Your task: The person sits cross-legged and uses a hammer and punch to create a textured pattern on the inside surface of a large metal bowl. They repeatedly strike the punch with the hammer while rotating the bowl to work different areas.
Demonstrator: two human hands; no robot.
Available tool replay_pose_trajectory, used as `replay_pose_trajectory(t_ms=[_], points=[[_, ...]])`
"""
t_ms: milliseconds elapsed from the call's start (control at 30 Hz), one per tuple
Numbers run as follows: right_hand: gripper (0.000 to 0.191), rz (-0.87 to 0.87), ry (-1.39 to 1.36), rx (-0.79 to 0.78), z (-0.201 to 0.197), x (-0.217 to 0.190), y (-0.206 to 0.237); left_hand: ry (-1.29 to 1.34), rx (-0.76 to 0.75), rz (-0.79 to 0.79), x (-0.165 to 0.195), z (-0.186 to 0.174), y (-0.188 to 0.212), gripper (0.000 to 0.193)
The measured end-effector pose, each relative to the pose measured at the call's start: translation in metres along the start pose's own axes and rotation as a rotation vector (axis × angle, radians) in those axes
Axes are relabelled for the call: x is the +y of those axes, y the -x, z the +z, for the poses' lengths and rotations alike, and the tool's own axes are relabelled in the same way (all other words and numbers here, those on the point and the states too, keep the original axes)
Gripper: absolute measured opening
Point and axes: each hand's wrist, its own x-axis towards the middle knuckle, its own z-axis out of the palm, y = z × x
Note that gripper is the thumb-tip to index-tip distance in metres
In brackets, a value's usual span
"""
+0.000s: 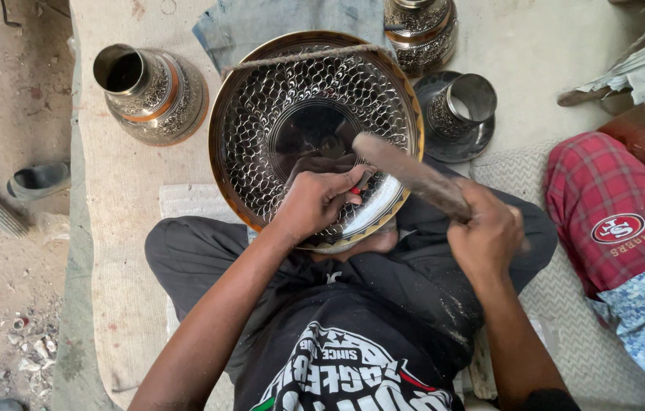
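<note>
The scene is seen from a single camera worn on the head, pointed almost straight down over the lap of a seated person. The view is close: the forearms enter from the bottom edge, and the left hand (315, 204) and right hand (486, 236) are found just below the centre of the frame. The large round engraved tray (261, 114) is framed in the upper middle. The woven mat (121, 190) is taken in along the left and top, with bare ground at the far left edge. A second person's checked sleeve (611, 205) is cut off by the right edge. No second view is provided.
</note>
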Motion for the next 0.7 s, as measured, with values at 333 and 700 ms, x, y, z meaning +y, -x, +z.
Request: replay_pose_trajectory(t_ms=[333, 700], points=[[0.030, 0.057, -0.204, 0.030, 0.005, -0.004, 0.011, -0.040, -0.023, 0.030, -0.012, 0.002, 0.003, 0.039], [0.031, 0.068, -0.173, 0.043, 0.003, -0.006, 0.017, -0.119, -0.065, -0.009, -0.011, 0.002, 0.001, 0.031]])
